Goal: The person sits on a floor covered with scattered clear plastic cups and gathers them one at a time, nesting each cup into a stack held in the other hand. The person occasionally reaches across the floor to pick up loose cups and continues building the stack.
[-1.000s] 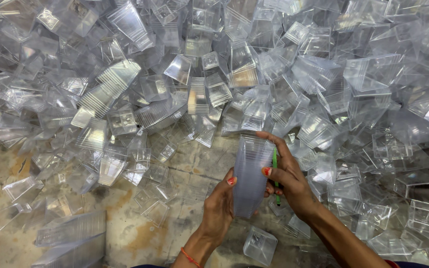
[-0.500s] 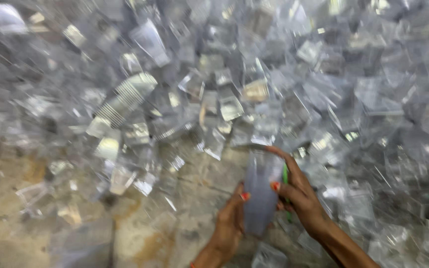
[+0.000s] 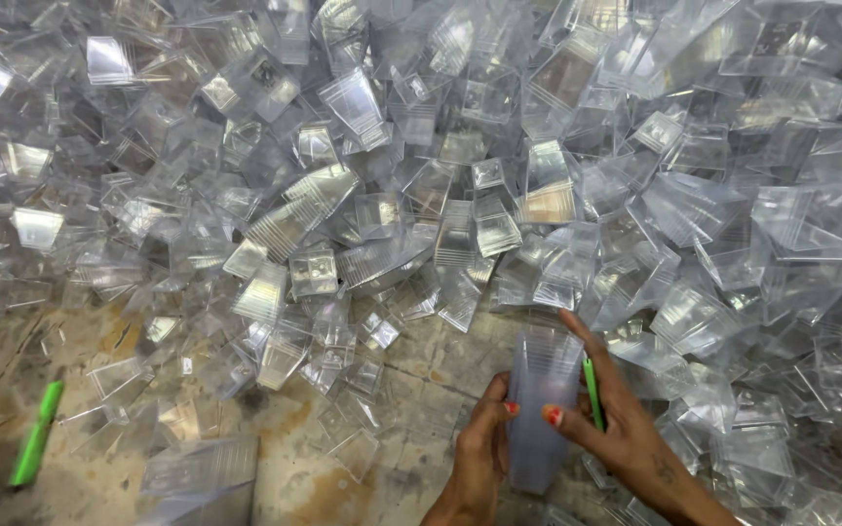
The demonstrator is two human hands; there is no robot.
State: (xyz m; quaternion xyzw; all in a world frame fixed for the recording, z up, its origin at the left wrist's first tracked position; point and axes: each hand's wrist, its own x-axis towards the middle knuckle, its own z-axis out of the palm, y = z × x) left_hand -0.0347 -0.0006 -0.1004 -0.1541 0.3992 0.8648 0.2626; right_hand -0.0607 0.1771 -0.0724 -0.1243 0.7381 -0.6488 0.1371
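Both-hand grip, prob. nested clear cup stack

Workshop or small packing floor, probably plastics. A huge loose heap of clear plastic cups covers most of the view, spilling over a stained, worn concrete floor. Nested stacks lie mixed into the heap. A green pen-like tool lies on the floor at left.

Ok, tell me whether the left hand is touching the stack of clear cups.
Touching. The head view shows the left hand with its thumb pressed on the stack of clear cups.
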